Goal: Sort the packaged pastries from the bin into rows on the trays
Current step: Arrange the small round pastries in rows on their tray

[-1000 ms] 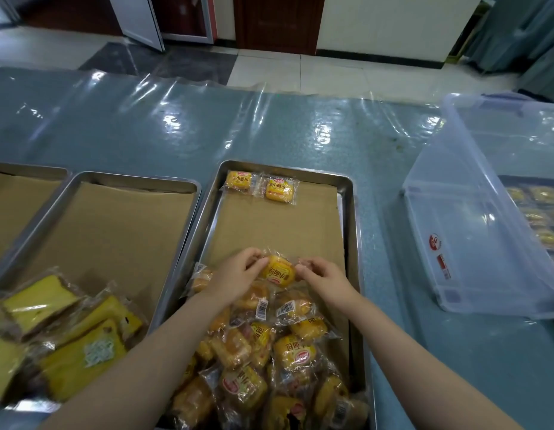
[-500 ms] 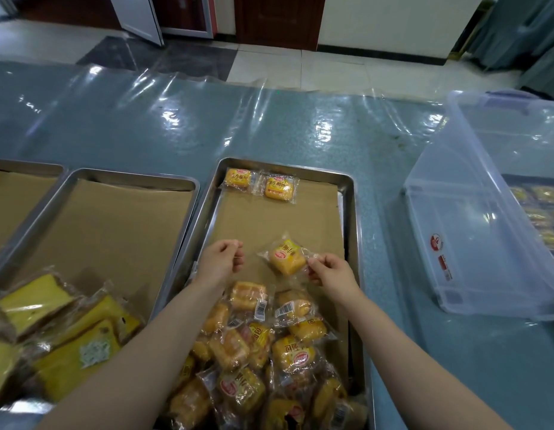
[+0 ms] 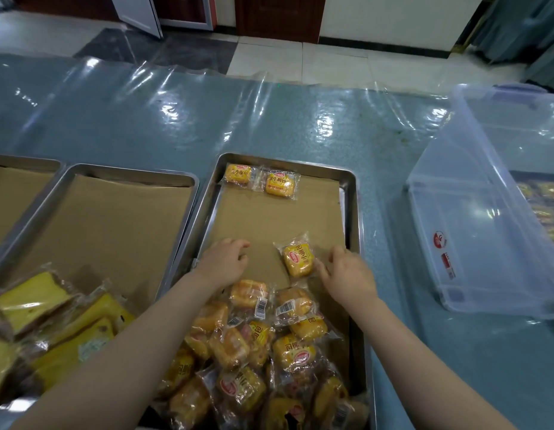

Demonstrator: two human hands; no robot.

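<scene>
A steel tray (image 3: 352, 212) lined with brown paper holds two packaged yellow pastries (image 3: 259, 179) side by side at its far edge. A pile of several packaged pastries (image 3: 254, 352) fills its near end. My right hand (image 3: 347, 274) pinches the right edge of the wrapper of one single pastry (image 3: 297, 259), tilted over the paper mid-tray on the right. My left hand (image 3: 226, 262) hovers over the paper at the tray's left side, fingers loosely curled, holding nothing.
To the left, a second paper-lined tray (image 3: 114, 212) carries wrapped yellow cake slices (image 3: 52, 321) at its near end, and a third tray (image 3: 15, 187) lies beyond it. A clear plastic bin (image 3: 487, 212) stands tilted on the right, with more pastries (image 3: 542, 206) seen through it.
Both hands lifted one pastry off the pile. My left hand let go and drew left. My right hand carried the pastry away from the pile toward the tray's right side.
</scene>
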